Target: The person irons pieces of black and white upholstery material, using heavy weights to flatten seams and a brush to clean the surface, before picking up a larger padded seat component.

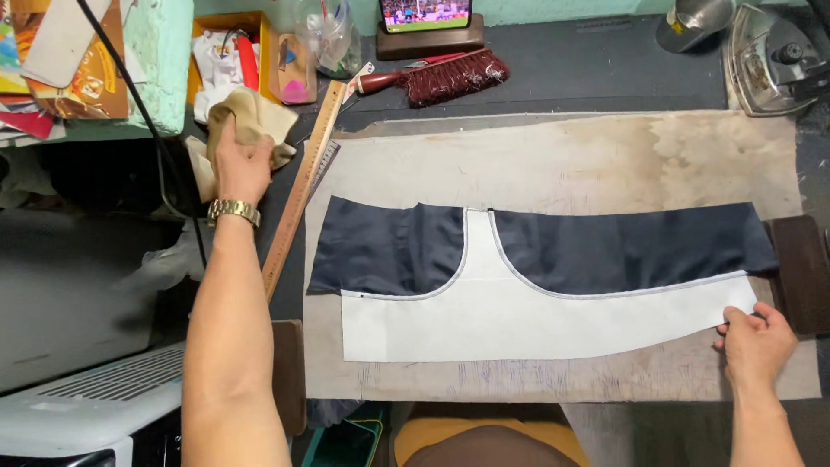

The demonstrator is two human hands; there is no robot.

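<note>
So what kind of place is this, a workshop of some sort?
Most likely a tailor's or sewing workroom. A cut dark and white fabric piece lies on a stained pressing board, a long wooden ruler runs beside it, and a clothes iron sits at the far corner.

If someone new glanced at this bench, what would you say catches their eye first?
Probably the dark navy and white fabric piece spread flat on the stained pressing board at centre, its right corner pinched by the right hand. Next, the left hand clutching a tan cloth beside the long wooden ruler.
</note>
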